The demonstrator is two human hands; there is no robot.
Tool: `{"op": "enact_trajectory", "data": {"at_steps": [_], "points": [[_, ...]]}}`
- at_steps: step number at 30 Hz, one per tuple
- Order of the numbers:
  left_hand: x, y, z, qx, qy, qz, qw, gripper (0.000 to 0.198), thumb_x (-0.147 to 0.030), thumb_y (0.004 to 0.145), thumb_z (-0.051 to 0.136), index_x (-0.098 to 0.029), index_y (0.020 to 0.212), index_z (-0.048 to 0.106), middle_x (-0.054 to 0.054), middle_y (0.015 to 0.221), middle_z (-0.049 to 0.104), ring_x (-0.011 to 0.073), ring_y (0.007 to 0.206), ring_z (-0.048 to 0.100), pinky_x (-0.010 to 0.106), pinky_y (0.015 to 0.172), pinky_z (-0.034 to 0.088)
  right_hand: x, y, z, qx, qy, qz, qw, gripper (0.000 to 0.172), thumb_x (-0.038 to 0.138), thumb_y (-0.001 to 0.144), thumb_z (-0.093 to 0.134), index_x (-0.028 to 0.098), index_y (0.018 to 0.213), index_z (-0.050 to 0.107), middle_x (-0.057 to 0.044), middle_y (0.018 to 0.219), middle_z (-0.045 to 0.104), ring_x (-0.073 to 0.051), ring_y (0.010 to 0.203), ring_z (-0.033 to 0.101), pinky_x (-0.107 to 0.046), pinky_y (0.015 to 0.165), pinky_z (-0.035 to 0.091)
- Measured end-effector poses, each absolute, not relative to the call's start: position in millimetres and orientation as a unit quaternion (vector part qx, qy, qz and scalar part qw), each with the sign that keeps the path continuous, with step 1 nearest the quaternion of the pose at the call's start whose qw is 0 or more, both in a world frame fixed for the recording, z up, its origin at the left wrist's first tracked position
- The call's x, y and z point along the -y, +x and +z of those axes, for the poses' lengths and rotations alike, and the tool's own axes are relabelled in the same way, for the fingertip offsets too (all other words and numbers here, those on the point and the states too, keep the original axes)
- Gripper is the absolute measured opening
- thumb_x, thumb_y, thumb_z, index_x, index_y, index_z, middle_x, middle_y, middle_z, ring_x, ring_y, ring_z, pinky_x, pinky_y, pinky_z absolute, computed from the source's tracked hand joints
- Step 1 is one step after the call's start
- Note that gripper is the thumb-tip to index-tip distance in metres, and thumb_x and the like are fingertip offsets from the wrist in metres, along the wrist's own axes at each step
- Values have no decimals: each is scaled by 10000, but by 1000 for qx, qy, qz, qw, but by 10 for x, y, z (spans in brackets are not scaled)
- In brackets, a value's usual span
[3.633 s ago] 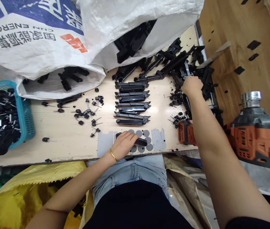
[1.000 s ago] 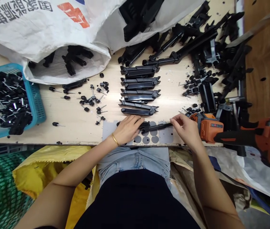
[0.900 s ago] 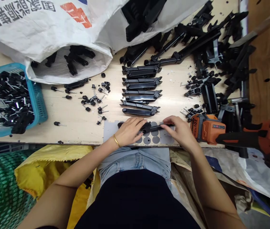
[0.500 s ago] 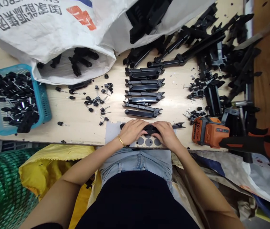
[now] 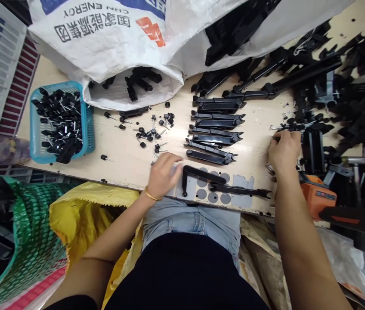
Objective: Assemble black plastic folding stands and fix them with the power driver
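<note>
A jointed black plastic arm [image 5: 203, 174] lies bent on the table's front edge, over grey round patches. Just left of it is my left hand [image 5: 165, 175], its fingers curled and smeared by motion; whether they hold anything cannot be made out. Several black-headed bolts [image 5: 150, 134] lie scattered beyond that hand. My right hand [image 5: 285, 150] reaches down at the right, fingers pinched together among small metal pins [image 5: 298, 125]; its fingertips are partly hidden. Between the hands, farther back, folded black arms [image 5: 216, 140] are lined up in a stack of rows.
A blue basket [image 5: 88, 133] full of black-headed bolts stands at the left. White woven sacks [image 5: 111, 47] with black parts lie at the back. An orange power tool [image 5: 318, 196], a hammer [image 5: 357, 161] and heaped black parts [image 5: 318, 82] are at the right.
Both hands have let go of the black arm, which now lies bent on the table. The right hand has moved right to the small pins, the left hand slightly left. The view has shifted.
</note>
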State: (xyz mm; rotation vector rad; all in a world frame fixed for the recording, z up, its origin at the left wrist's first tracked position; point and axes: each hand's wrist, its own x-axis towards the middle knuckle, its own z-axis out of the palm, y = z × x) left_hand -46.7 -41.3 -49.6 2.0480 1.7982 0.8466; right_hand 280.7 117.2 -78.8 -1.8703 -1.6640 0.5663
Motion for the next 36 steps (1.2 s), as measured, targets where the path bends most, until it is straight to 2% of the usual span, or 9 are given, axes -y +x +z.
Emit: {"op": "enact_trajectory", "data": {"at_steps": [3,5,9,14,19,25,28,31,36], "points": [[497,-844,-553,-712,646,248,120,204,-251,860,538,-172,1040,592,60,917,583,182,852,565,311,792,482,-1068,2767,-687,634,-696,170,291,52,291,777,580,247,778,553,-109,961,533,-280,966,537,-519,947,368],[504,-1006,-649,-713,663,192,118,250,-253,837,565,-175,1071,603,84,988,573,214,913,555,340,832,472,-908,2693,-555,615,-694,185,327,92,295,790,591,226,850,579,-84,913,574,-217,818,576,-478,852,454],[436,-1102,-799,-680,714,131,107,162,-222,850,549,-192,979,643,98,996,616,257,952,546,387,842,450,-415,2417,-307,530,-632,411,388,174,318,761,666,207,878,601,-5,755,627,-147,636,621,-354,657,542],[434,-962,-699,-697,640,287,147,161,-331,828,629,-184,891,626,55,855,659,197,819,602,345,782,481,114,2143,-377,484,-590,542,351,209,347,762,683,190,878,609,10,718,649,-131,631,653,-298,644,566],[492,-571,-564,-665,436,491,355,262,-362,782,670,-161,932,592,13,798,657,119,690,649,257,689,535,316,2095,-546,566,-612,428,350,156,321,837,608,194,925,596,-24,801,645,-154,691,658,-316,664,564],[440,-345,-669,-631,375,492,468,292,-394,746,696,-145,864,600,23,754,667,135,669,673,260,659,564,377,2047,-426,794,-488,240,272,83,205,901,518,196,954,581,-73,892,629,-179,852,619,-315,753,525],[487,-352,-687,-659,435,456,411,254,-391,800,652,-156,883,601,24,778,671,136,711,670,267,694,561,377,2046,-516,804,-501,207,245,60,242,903,527,199,915,567,-56,829,601,-178,783,598,-306,694,512],[569,-347,-639,-654,587,384,283,163,-321,856,609,-174,927,621,36,843,684,144,778,654,283,766,538,394,2066,-676,798,-521,179,245,79,255,913,507,201,918,565,-63,839,585,-182,778,591,-303,676,511],[527,-403,-552,-594,713,322,191,115,-266,875,597,-176,942,621,44,851,679,166,814,626,288,754,509,477,2195,-814,826,-472,187,246,302,252,917,493,211,1216,492,-104,1055,620,-221,993,590,-374,849,500]]}}
